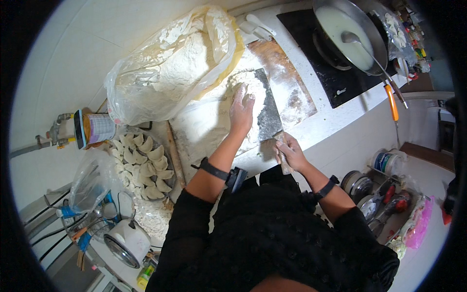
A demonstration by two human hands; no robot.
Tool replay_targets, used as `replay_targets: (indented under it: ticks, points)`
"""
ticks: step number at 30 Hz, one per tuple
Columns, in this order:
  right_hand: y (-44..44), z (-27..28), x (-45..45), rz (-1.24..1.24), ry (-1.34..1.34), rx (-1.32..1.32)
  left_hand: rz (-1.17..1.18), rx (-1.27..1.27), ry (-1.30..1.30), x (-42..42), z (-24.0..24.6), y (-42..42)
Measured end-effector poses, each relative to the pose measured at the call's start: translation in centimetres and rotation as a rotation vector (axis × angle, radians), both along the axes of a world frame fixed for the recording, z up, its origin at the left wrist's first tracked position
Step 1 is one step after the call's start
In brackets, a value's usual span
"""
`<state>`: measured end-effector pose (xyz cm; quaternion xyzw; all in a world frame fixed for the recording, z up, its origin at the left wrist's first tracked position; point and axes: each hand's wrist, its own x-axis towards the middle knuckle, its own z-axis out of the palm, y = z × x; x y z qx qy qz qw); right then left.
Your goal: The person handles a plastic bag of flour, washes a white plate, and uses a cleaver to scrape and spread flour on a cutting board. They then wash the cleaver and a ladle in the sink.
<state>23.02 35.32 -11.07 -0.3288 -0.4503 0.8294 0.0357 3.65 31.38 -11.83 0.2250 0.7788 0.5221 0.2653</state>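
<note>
My right hand (292, 151) grips the flour-dusted handle (283, 160) of a broad cleaver. Its dark rectangular blade (270, 109) lies over the floured work surface, with flour covering its left part. Against that blade's left side is a heap of white flour (250, 78). My left hand (242, 111) rests on this flour with its thumb apart from the fingers, and its fingertips are dusted white. Just beyond it stands a large clear plastic bag (146, 98) lined with yellow, holding much more flour.
Left of the work surface lie a wooden rolling pin (175, 153) and a tray of several raw dumplings (146, 166). At upper right, a pan (381, 43) of cloudy liquid with a ladle (351, 37) sits on a black cooktop (328, 85). An orange handle (391, 102) juts past the counter edge.
</note>
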Motion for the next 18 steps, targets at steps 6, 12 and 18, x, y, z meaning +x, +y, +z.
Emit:
replay_targets:
  ticks: [6, 12, 18]
  points:
    - [1.6, 7.4, 1.6, -0.004, -0.013, -0.026, -0.112, 0.093, 0.142, -4.0, 8.1, -4.0]
    - [2.8, 15.3, -2.3, 0.045, -0.016, 0.083, -0.086, -0.171, 0.49, -11.2, 9.7, -7.5]
    - [3.5, 19.0, -12.7, 0.184, -0.065, 0.421, -0.31, -0.53, 0.684, -11.1, 6.1, -8.7]
